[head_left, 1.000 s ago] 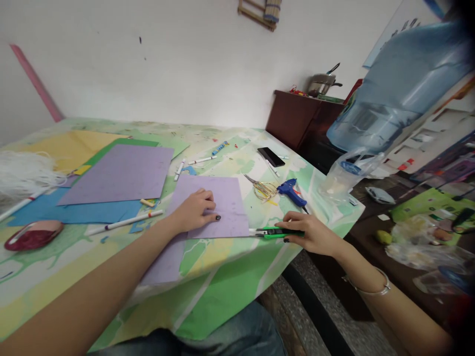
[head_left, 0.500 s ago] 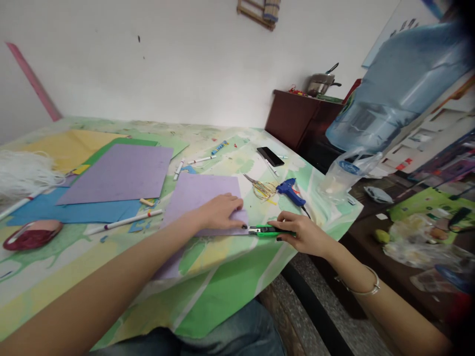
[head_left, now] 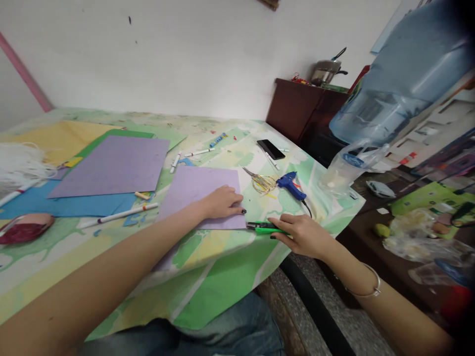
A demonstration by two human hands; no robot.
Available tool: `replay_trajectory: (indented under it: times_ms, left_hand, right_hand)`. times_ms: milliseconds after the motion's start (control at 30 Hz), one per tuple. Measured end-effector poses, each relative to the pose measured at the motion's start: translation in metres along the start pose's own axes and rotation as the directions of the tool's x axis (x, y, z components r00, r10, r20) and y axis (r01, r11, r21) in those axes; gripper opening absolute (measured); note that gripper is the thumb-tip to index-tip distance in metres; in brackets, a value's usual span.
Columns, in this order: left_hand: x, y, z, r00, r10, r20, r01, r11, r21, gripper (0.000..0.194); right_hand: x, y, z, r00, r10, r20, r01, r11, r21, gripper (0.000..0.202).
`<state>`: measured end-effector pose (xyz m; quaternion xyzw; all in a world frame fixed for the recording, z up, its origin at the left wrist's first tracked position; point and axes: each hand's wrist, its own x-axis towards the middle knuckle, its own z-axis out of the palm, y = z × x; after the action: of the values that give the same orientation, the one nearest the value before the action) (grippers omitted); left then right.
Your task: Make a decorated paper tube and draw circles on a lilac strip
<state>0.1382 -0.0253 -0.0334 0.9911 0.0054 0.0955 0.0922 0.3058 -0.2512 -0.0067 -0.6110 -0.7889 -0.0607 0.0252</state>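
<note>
A light purple foam sheet [head_left: 202, 185] lies near the table's front edge, with part of it hanging down below my left forearm. My left hand [head_left: 222, 203] presses on its right side, thumb apart from the fingers and palm down. In my right hand [head_left: 302, 233] is a green and black utility knife [head_left: 265, 228], its tip pointing left beside the sheet's lower right corner. Beyond the knife, gold-handled scissors [head_left: 262, 182] and a blue glue gun [head_left: 291, 184] rest on the tablecloth.
Darker purple [head_left: 115, 163] and blue sheets [head_left: 92, 205] are stacked on the left, near white string [head_left: 22, 165] and a red tape dispenser [head_left: 27, 228]. Markers [head_left: 126, 214] and a phone [head_left: 270, 149] lie about. A water bottle [head_left: 393, 94] stands at right.
The utility knife has rolled over in my right hand and shifted slightly away from my left thumb. My left hand stays on the purple sheet. The whole view has tipped a little downward.
</note>
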Motion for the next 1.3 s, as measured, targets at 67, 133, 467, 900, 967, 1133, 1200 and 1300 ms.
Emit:
replay_trajectory:
  times_ms: [67,133,467,900,967,1133,1200,1300]
  left_hand:
    - [0.001,-0.001,0.0,1.0,0.008,0.009,-0.008,1.0,0.002,0.031]
    - [0.002,-0.002,-0.001,0.999,0.022,0.025,-0.022,1.0,-0.003,0.031]
    - [0.004,-0.005,-0.001,0.999,0.035,0.027,-0.034,0.999,-0.028,0.03]
    - [0.004,0.001,0.007,0.998,-0.053,-0.034,0.056,0.996,0.068,0.039]
    - [0.005,-0.002,0.009,0.998,-0.056,-0.002,0.056,0.996,0.072,0.042]
    - [0.007,-0.005,0.01,0.997,-0.066,0.039,0.063,0.995,0.083,0.048]
    - [0.007,-0.004,0.01,0.997,-0.074,0.038,0.071,0.993,0.091,0.048]
    - [0.007,-0.001,0.01,0.996,-0.085,0.03,0.082,0.991,0.105,0.048]
  right_hand:
    - [-0.002,-0.004,0.001,0.999,-0.016,-0.029,0.015,0.998,-0.064,0.039]
    - [-0.005,-0.008,0.003,0.997,-0.035,-0.062,0.028,0.994,-0.11,0.04]
    - [-0.026,-0.008,0.012,0.992,-0.012,-0.125,-0.001,0.995,-0.102,0.04]
    - [-0.007,-0.024,0.007,0.993,0.051,-0.106,-0.063,0.991,-0.12,0.038]
    - [-0.009,-0.028,0.008,0.99,0.056,-0.13,-0.073,0.989,-0.13,0.037]
    - [-0.022,-0.034,0.011,0.977,0.039,-0.209,-0.07,0.987,-0.147,0.035]
    - [-0.022,-0.034,0.012,0.976,0.044,-0.213,-0.074,0.988,-0.137,0.034]
    - [-0.014,-0.037,0.011,0.982,0.06,-0.181,-0.084,0.988,-0.127,0.034]
